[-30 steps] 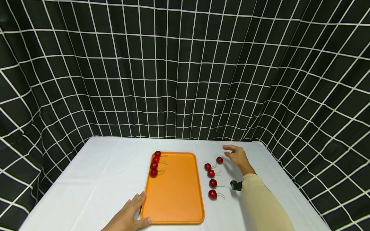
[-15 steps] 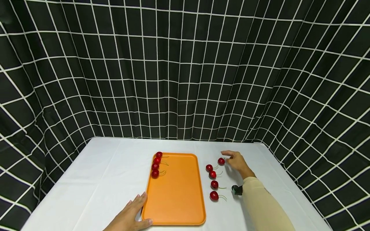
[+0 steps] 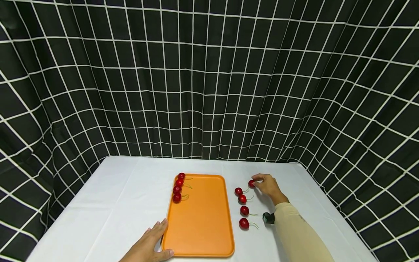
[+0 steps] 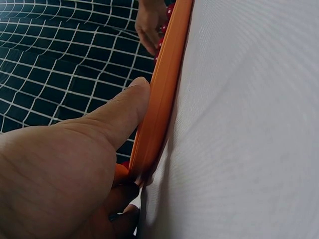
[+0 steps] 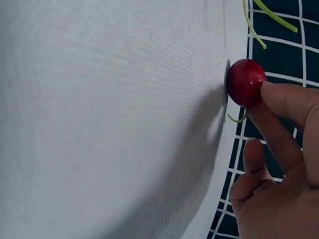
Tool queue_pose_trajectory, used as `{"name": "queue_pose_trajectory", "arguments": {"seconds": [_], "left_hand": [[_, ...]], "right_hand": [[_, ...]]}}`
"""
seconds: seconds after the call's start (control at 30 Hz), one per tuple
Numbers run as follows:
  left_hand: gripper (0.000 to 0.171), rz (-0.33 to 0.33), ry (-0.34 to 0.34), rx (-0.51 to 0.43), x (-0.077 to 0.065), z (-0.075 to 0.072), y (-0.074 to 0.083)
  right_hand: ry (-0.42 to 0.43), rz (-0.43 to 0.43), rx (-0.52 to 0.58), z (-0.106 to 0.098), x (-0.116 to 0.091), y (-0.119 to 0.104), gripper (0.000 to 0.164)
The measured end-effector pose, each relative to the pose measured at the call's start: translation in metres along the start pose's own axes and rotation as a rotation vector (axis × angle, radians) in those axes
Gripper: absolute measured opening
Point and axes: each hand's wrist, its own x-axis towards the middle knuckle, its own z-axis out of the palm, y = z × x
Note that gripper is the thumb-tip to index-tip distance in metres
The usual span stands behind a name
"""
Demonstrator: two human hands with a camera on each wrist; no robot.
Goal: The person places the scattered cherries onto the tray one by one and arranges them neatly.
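Observation:
My left hand (image 3: 147, 243) rests at the near left corner of an orange tray (image 3: 200, 225), fingers stretched along its left rim and thumb against the front edge. The left wrist view shows the straight thumb (image 4: 122, 109) touching the tray's wall (image 4: 162, 94). Several red cherries (image 3: 177, 197) with green stems line the tray's upper left edge. To the right, my right hand (image 3: 269, 187) pinches the farthest loose cherry (image 3: 251, 183). In the right wrist view, thumb and forefinger meet that cherry (image 5: 245, 83) at the cloth, the other fingers curled in.
Several more cherries (image 3: 244, 223) lie in a rough column between the tray and my right forearm. A white cloth (image 3: 108, 203) covers the table. Black curtains with a white grid (image 3: 203, 91) stand behind and at both sides. A dark wrist device (image 3: 268, 218) sits at the right sleeve.
My right hand has come down to the farthest cherry, and thumb and forefinger have closed on it. The left hand keeps its place on the tray. The head view has shifted slightly.

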Motion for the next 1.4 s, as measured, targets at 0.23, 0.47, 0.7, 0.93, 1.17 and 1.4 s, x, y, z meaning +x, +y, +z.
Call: {"name": "queue_pose_trajectory", "arguments": {"seconds": [0.23,0.47,0.7,0.93,1.17,1.4], "left_hand": [[0.1,0.015,0.002,-0.018,0.0,0.0,0.001],[0.099,0.022,-0.009,-0.014,-0.001,-0.001,0.002],[0.1,0.024,-0.012,-0.007,-0.001,0.0,0.002],[0.101,0.007,-0.009,0.003,-0.001,-0.001,0.003],[0.103,0.004,-0.005,0.008,-0.002,-0.001,0.001],[0.103,-0.005,-0.002,0.018,-0.002,-0.001,0.003]], "right_hand": [[-0.013,-0.014,-0.045,0.003,-0.001,0.002,0.022],[-0.01,-0.022,-0.06,0.006,-0.003,0.006,0.026],[0.043,0.03,-0.056,0.004,-0.007,0.005,0.026],[0.08,0.015,-0.066,0.003,-0.008,0.004,0.019],[0.066,0.011,-0.064,0.005,-0.01,0.006,0.014],[0.097,0.042,-0.009,0.001,-0.011,0.005,0.011]]}}
